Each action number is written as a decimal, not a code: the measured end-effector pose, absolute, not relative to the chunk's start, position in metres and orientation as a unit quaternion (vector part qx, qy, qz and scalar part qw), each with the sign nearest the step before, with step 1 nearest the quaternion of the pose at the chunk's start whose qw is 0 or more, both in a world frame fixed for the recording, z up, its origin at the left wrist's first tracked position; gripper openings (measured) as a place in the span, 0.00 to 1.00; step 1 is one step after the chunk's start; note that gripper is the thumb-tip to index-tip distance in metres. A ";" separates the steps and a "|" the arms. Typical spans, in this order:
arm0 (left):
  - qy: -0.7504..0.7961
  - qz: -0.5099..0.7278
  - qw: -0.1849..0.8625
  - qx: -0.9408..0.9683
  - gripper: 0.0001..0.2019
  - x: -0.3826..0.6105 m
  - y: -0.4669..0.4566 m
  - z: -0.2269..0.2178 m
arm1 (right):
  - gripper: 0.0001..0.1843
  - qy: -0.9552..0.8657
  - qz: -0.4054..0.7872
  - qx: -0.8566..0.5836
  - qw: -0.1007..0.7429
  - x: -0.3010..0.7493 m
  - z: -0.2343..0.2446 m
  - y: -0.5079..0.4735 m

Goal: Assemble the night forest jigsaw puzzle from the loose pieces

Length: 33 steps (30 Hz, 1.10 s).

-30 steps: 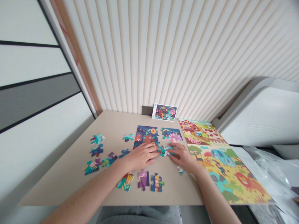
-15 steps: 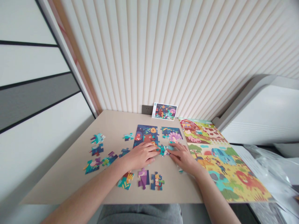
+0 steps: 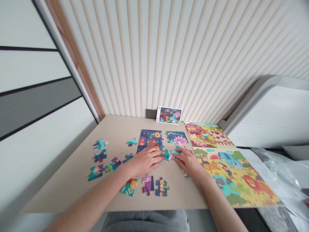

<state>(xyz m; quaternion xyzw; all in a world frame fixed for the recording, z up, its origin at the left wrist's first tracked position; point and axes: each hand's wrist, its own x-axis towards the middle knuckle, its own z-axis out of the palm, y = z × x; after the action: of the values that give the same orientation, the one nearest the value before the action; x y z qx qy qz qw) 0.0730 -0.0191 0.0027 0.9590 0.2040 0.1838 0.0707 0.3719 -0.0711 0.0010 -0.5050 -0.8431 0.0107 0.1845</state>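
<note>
My left hand [image 3: 146, 160] lies over the lower part of a joined jigsaw section [image 3: 150, 137] showing a bear and a dark blue night scene. Its fingers are stretched out and point right. Between my hands is a teal jigsaw piece [image 3: 166, 156] with a white rabbit. My right hand [image 3: 187, 161] has its thumb and fingertips closed on the right part of this piece, which they partly cover. Just above, a smaller joined section [image 3: 177, 138] shows a pink peacock, apart from the bear section at the top. Whether the rabbit piece is locked in is hidden.
Loose jigsaw pieces [image 3: 99, 156] lie at the left, and more pieces [image 3: 162, 187] near the front edge. A picture card [image 3: 169, 115] leans on the wall beside a socket [image 3: 151, 113]. Farm [image 3: 207, 135] and safari [image 3: 231, 174] puzzles cover the right side. Clear plastic [image 3: 277, 164] lies beyond.
The view has shifted slightly. Both hands stay nearly in place, and the right fingertips sit marginally closer to the rabbit piece.
</note>
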 end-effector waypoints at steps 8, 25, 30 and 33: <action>0.206 0.178 0.073 0.959 0.18 0.072 -0.020 0.005 | 0.17 -0.853 0.009 -0.492 0.176 0.370 0.003 -0.070; 0.205 0.183 0.096 0.957 0.19 0.064 -0.017 0.005 | 0.18 -0.822 -0.012 -0.516 0.240 0.382 0.004 -0.068; 0.263 0.181 0.067 0.945 0.19 0.049 -0.007 0.008 | 0.22 -0.783 -0.036 -0.565 0.258 0.409 -0.006 -0.056; 0.302 0.176 0.033 0.936 0.20 0.039 -0.001 0.003 | 0.22 -0.794 -0.018 -0.570 0.212 0.408 -0.010 -0.056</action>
<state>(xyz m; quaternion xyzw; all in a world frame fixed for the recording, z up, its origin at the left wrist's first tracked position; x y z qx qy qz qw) 0.0392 -0.0009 0.0034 0.9364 0.3018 0.1763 0.0329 0.4084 -0.0555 -0.0096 -0.5700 -0.7936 -0.0179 0.2120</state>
